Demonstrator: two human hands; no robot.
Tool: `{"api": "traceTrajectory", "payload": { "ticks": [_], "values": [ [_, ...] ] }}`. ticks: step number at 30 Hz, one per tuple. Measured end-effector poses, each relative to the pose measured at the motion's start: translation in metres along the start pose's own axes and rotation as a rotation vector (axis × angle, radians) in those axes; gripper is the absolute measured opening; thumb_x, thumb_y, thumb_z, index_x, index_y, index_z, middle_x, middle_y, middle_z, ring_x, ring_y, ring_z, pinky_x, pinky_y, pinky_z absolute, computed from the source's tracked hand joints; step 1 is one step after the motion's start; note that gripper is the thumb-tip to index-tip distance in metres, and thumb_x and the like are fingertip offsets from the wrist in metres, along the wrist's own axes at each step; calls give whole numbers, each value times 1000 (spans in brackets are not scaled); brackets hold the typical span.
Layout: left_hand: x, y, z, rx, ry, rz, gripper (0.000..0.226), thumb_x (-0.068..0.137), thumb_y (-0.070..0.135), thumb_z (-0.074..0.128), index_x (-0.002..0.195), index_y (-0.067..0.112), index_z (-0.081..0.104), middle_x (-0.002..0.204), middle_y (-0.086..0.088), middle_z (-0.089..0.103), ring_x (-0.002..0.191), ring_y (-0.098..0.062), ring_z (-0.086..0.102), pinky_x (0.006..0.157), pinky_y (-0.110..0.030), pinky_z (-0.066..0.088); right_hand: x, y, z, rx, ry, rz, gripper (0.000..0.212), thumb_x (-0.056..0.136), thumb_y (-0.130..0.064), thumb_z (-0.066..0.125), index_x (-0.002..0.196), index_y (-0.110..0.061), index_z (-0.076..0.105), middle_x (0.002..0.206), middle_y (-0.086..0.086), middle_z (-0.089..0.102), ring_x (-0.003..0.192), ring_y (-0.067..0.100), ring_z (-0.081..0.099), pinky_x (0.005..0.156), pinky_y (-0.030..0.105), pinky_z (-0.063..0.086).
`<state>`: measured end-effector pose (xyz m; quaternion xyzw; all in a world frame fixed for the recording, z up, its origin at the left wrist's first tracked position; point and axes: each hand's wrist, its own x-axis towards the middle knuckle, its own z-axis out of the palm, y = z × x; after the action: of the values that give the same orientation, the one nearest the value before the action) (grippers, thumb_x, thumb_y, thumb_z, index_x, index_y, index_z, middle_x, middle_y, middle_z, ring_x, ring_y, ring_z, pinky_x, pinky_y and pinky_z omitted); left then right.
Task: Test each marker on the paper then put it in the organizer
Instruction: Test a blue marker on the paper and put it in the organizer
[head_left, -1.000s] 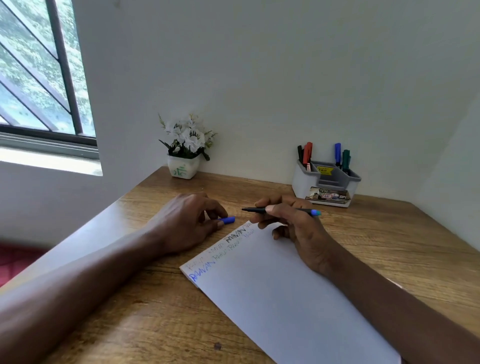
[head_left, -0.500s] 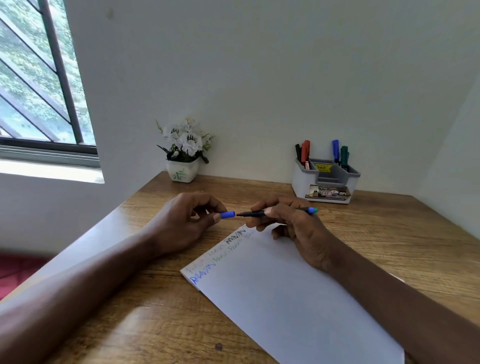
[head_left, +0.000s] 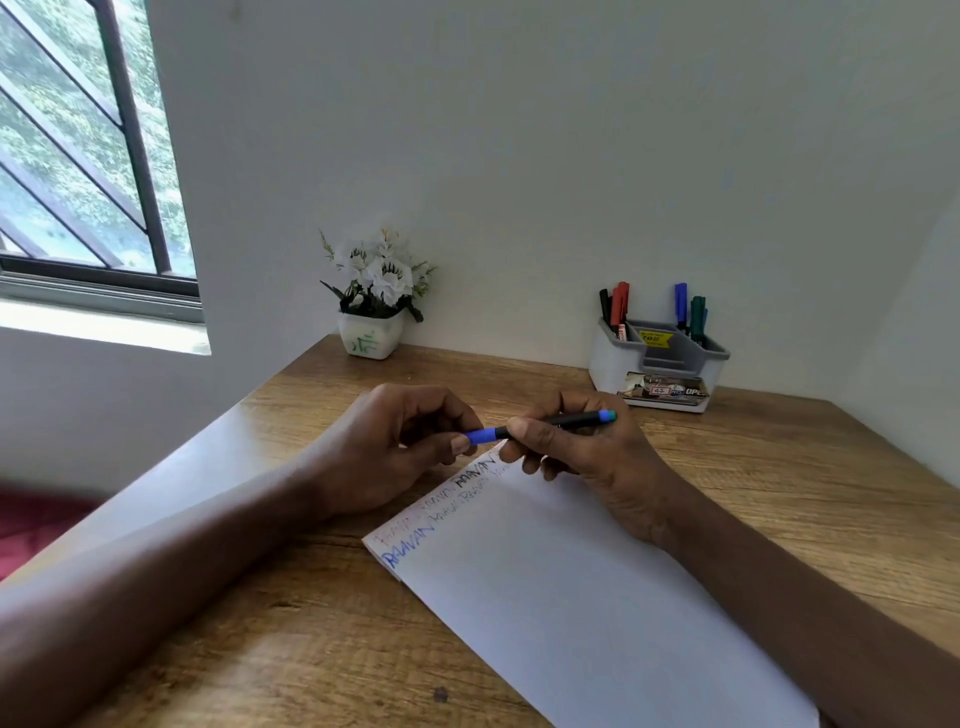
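Above the paper (head_left: 571, 597), 12 o'clock edge | right hand (head_left: 587, 452) clamps marker (head_left: 550, 423), long axis 9-to-3 | left hand (head_left: 395, 447) pinches blue cap (head_left: 480, 435) at its 9 o'clock end | organizer (head_left: 608, 369) at 1 o'clock, nearer right hand.

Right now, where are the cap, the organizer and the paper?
cap (head_left: 480, 435): head view, its blue middle.
organizer (head_left: 605, 367): head view, front wall.
paper (head_left: 571, 597): head view, blank middle.

Position: we look from the head, above the near edge of the table (head_left: 779, 493).
Direction: forward and down, toward its far edge and the wall (head_left: 519, 156).
Nearness: close; our left hand (head_left: 395, 452) and right hand (head_left: 587, 457) sit mid-view.
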<state>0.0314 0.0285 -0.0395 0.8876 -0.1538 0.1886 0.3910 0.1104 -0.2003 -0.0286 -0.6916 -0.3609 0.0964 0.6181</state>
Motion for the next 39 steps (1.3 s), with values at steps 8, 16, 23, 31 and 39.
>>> {"api": "traceTrajectory", "payload": {
  "ticks": [8,16,23,31,39],
  "values": [
    [-1,0,-2,-187,44,5,12,89,6,75,93,17,77,86,-7,75,82,-33,69,71,-39,56,2,0,7,16,15,-50,24,85,-19,74,94,3,72,85,17,78,72,22,71,65,30,56],
    [10,1,6,-45,45,9,20,94,32,70,114,28,70,105,9,74,96,-9,69,83,-37,56,1,-13,1,20,-22,-57,32,92,-31,58,111,-5,64,88,20,77,74,33,70,62,35,53],
    [9,-15,-8,449,-86,-130,73,85,80,38,145,39,43,147,14,49,120,-5,53,99,-28,44,6,-13,-36,138,223,6,43,96,-48,53,112,-16,76,113,15,76,94,22,67,66,30,48],
    [17,-22,-8,516,-284,-244,89,76,89,27,148,38,39,159,14,34,141,-10,40,117,-39,33,28,-8,-101,-264,764,-94,28,94,1,66,114,-17,73,104,5,79,95,13,75,86,36,62],
    [19,-33,-10,497,-280,-247,100,64,99,19,145,45,39,159,18,31,144,-8,34,120,-43,27,81,-17,-186,-633,955,-154,83,90,2,65,153,-40,31,101,6,72,81,4,67,63,12,51]
  ]
}}
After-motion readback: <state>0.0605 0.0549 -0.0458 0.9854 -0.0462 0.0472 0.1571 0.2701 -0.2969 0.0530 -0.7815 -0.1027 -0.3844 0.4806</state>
